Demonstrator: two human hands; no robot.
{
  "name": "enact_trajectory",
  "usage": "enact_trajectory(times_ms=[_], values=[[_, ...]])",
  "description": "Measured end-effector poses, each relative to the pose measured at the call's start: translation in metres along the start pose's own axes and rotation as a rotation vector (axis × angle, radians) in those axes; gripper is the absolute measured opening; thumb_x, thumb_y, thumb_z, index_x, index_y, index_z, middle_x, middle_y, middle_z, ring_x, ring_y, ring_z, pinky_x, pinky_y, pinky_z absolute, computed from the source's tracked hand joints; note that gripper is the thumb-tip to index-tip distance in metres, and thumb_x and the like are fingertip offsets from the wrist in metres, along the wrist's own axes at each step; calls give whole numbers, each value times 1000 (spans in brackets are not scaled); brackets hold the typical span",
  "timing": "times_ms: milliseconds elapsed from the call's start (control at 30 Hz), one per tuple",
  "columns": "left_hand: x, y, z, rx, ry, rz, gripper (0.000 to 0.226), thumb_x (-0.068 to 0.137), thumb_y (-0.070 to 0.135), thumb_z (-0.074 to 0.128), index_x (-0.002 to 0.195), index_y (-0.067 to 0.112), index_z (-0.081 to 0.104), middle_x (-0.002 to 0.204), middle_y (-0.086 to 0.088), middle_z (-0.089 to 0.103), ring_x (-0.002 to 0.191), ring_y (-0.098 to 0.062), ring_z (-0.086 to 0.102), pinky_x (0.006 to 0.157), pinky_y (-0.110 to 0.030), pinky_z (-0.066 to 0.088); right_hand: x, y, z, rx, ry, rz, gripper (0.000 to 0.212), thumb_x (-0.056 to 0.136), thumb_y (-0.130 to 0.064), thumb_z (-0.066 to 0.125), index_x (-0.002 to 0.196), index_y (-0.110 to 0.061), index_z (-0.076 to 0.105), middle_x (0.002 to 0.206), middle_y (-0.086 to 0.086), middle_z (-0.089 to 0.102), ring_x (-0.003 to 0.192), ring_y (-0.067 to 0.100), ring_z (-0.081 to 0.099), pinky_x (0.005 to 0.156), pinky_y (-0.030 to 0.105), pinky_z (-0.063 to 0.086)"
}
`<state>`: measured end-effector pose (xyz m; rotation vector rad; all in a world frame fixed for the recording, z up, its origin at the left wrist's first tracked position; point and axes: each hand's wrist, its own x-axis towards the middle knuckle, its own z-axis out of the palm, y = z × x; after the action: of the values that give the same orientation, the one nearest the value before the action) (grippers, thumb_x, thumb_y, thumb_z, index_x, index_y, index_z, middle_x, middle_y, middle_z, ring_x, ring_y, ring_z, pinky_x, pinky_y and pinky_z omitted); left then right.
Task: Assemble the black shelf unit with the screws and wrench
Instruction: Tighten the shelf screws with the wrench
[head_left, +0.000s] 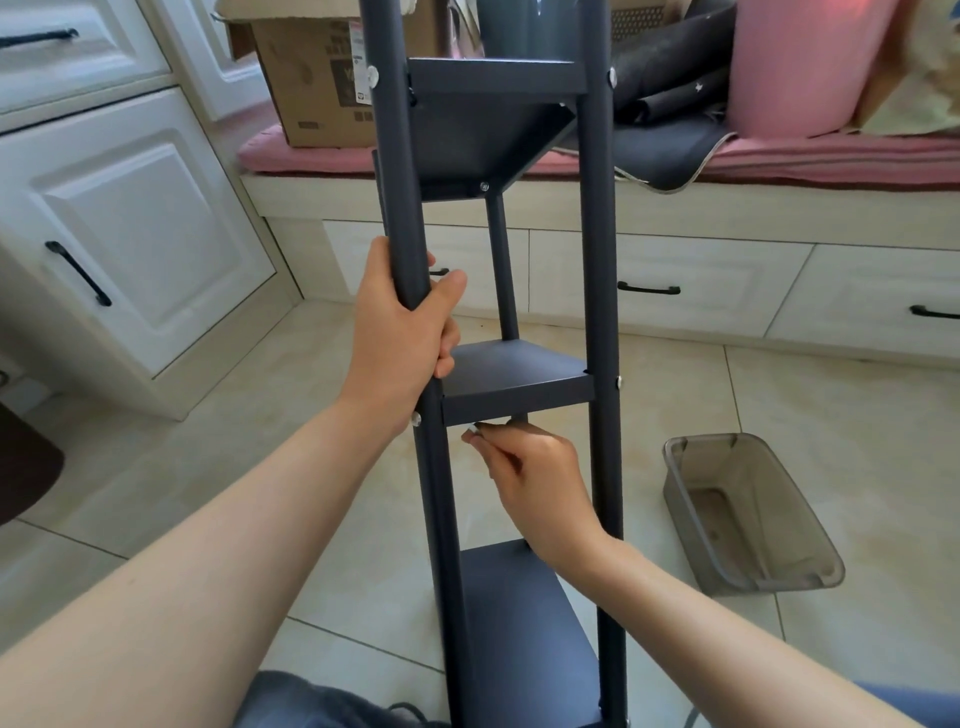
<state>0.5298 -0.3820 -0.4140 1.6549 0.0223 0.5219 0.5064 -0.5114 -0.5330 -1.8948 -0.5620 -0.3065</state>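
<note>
Head view
Shelf unit (511, 384): upright on tiled floor, close before person.
Left hand (402, 325): clenched round unit's left post, above middle shelf.
Right hand (530, 473): under middle shelf, fingertips pinching small silvery screw (471, 430).
Plastic bin (748, 512): right of unit.

Beige tiled floor (831, 395) — grey plastic bin (748, 514) on it, black shelf unit (519, 384) standing beside

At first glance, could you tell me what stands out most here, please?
The tall black shelf unit fills the centre, upright. The left hand grips its left post, while the right hand pinches a small silver piece just under the middle shelf. A translucent grey bin sits on the tiled floor, right.
</note>
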Motion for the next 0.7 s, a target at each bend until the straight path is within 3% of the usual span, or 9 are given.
enact_trajectory(times_ms=[100,200,333,433,567,700], values=[[0,0,2,-1,5,0,19,98,14,61,103,13,43,64,0,45,45,-15,41,38,-23,36,-3,2,7,-18,56,-14,23,96,-13,63,74,-12,67,59,-24,42,58,3,46,59,15,35],[0,1,4,-3,8,0,20,98,14,62,102,14,42,64,2,45,45,-15,41,38,-23,36,-4,5,14,13,106,-16,25,97,-14,62,72,-10,65,59,-7,49,56,14,46,56,27,42],[0,0,5,-8,10,-3,20,97,13,62,101,14,42,67,0,45,44,-16,40,38,-22,35,-4,10,24,98,150,-38,22,98,-17,60,78,-10,67,60,-1,50,57,16,45,56,21,40],[1,0,5,-5,13,-2,20,97,13,61,102,14,42,67,0,44,45,-16,40,38,-23,35,-3,11,33,163,139,-35,32,98,-22,55,71,-6,60,59,3,46,57,20,43,55,34,44],[2,-1,6,-5,25,-13,20,97,12,61,102,14,42,68,-1,44,45,-16,39,38,-24,34,4,14,42,195,154,-40,36,95,-7,61,64,-12,46,60,-10,33,59,10,31,56,16,30],[4,-3,5,2,34,-15,20,96,11,61,101,14,42,77,-9,43,44,-15,39,38,-24,34,11,17,53,200,185,-47,28,92,-1,62,65,-1,56,60,-2,42,60,14,33,54,19,34]])
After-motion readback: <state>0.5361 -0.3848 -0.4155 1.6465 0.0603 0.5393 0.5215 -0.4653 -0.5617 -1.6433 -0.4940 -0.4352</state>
